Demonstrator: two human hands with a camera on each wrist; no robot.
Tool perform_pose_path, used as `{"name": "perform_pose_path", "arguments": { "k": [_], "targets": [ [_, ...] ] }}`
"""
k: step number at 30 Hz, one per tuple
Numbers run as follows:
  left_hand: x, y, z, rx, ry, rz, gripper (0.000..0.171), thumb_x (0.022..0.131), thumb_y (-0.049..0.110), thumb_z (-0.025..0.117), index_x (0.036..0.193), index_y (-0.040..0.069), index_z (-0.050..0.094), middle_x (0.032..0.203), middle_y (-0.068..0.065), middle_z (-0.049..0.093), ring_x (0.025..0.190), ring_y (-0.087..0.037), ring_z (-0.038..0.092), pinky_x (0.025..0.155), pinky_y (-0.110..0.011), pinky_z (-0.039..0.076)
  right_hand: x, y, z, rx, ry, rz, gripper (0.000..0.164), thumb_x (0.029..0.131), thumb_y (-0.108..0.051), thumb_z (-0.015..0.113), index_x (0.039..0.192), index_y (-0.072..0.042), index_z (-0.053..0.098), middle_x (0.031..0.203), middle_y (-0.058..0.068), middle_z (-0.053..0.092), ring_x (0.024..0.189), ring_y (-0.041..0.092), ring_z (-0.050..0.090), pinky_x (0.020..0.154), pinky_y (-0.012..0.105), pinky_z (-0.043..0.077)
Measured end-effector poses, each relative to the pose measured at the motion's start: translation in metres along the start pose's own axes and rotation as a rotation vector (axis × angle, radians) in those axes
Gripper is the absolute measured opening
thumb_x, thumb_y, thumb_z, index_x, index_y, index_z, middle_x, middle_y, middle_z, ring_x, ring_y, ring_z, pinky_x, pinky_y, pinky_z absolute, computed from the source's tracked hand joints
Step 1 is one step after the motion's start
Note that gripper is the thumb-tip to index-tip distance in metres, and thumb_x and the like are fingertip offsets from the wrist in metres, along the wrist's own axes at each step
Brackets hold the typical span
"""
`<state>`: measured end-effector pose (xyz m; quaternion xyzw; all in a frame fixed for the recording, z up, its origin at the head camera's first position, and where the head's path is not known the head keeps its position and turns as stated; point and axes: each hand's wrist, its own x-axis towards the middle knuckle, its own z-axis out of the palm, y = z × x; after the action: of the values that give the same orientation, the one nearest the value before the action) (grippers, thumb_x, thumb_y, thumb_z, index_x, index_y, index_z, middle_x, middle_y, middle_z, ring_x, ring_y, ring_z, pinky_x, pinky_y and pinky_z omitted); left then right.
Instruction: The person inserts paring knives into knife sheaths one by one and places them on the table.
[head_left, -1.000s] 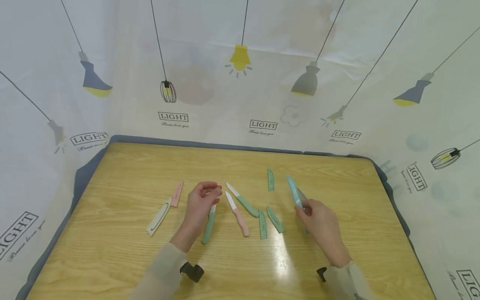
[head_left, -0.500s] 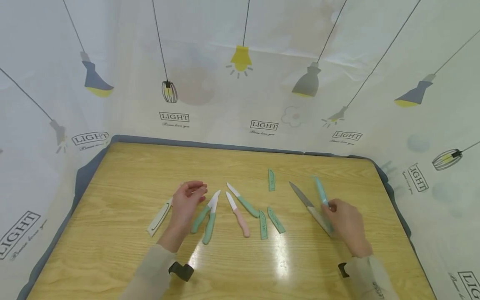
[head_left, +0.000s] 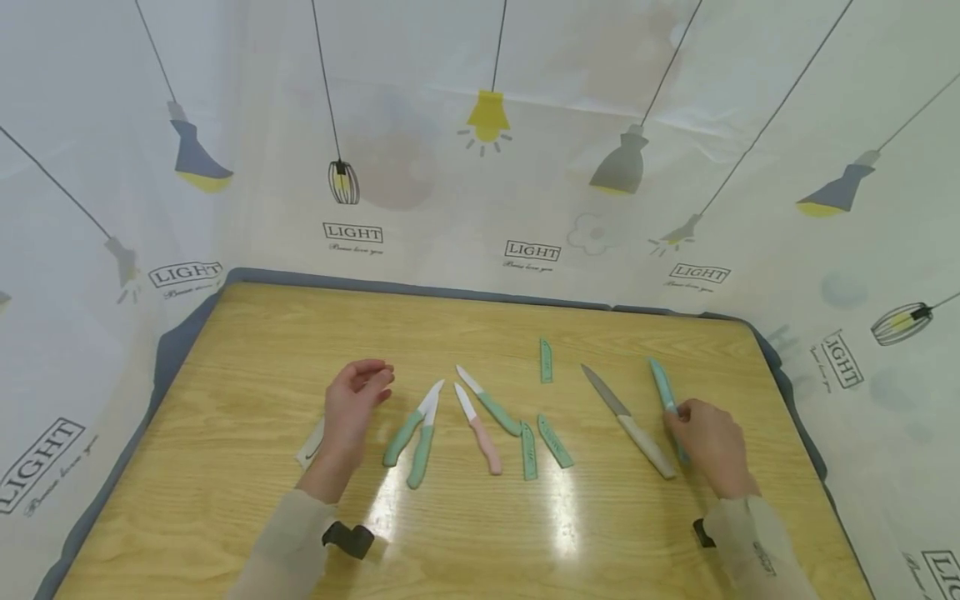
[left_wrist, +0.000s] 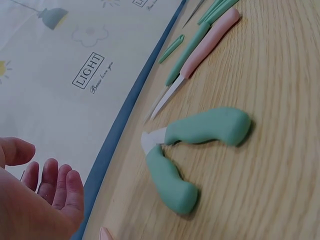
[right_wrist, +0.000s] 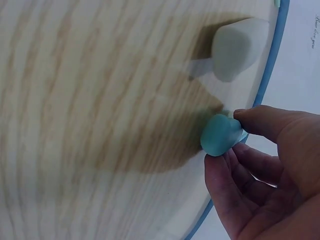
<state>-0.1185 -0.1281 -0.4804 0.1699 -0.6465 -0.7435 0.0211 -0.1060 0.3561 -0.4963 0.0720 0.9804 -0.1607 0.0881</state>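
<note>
Overhead, from the head view, the right hand (head_left: 711, 446) is pinching a blue sheath (head_left: 664, 393) at the right side of the wooden table (head_left: 247, 350), just beside a grey-bladed knife with a cream handle (head_left: 628, 421). The left hand (head_left: 350, 404) is hovering with fingers loosely curled and nothing in it, partly covering a white sheath (head_left: 311, 446) and sitting left of two green-handled knives (head_left: 413, 433). A pink-handled knife (head_left: 478, 429) and green sheaths (head_left: 542, 437) are lying mid-table.

Next, the left wrist view is showing the left hand (left_wrist: 37, 200) with relaxed fingers, empty, near the two green handles (left_wrist: 192, 150).

Lastly, the right wrist view is showing the right hand (right_wrist: 265, 170) with thumb and fingers gripping the blue sheath's end (right_wrist: 221, 135), close to the cream handle (right_wrist: 237, 47).
</note>
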Motion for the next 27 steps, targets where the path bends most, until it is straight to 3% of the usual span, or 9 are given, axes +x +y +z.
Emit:
{"name": "perform_pose_path", "arguments": {
  "k": [7,13,20,27],
  "targets": [
    [0.000,0.002,-0.011,-0.011,0.006,0.012,0.028,0.094,0.010,0.061,0.116,-0.005,0.054,0.116,-0.018,0.060,0.110,-0.032,0.057,0.094,-0.039,0.051,0.002,-0.001,0.002,-0.005,-0.002,-0.010,0.044,0.097,-0.031,0.054,0.109,0.010,0.062,0.086,0.016,0.067,0.056,0.016,0.054,0.045,0.030,0.046],
    [0.001,0.009,-0.021,-0.027,0.042,0.016,0.030,0.094,0.013,0.062,0.118,-0.004,0.053,0.113,-0.013,0.063,0.104,-0.022,0.062,0.094,-0.037,0.051,0.003,-0.002,0.004,0.005,0.011,-0.011,0.043,0.097,-0.031,0.054,0.108,0.010,0.061,0.088,0.017,0.066,0.058,0.016,0.054,0.046,0.030,0.046],
    [0.004,0.019,-0.034,-0.040,0.099,0.031,0.028,0.096,0.013,0.059,0.118,-0.003,0.053,0.106,-0.005,0.064,0.103,-0.022,0.063,0.094,-0.037,0.051,0.002,0.000,0.006,0.010,0.017,-0.012,0.048,0.097,-0.035,0.054,0.112,0.010,0.060,0.098,0.022,0.066,0.067,0.020,0.060,0.052,0.035,0.051],
    [0.008,0.019,-0.042,-0.022,0.103,0.013,0.028,0.096,0.015,0.060,0.118,-0.001,0.054,0.110,-0.006,0.064,0.104,-0.021,0.061,0.096,-0.038,0.050,-0.005,-0.004,0.001,0.028,0.056,-0.017,0.055,0.098,-0.041,0.049,0.115,0.010,0.061,0.102,0.023,0.066,0.078,0.028,0.063,0.058,0.041,0.054]
  ]
}}
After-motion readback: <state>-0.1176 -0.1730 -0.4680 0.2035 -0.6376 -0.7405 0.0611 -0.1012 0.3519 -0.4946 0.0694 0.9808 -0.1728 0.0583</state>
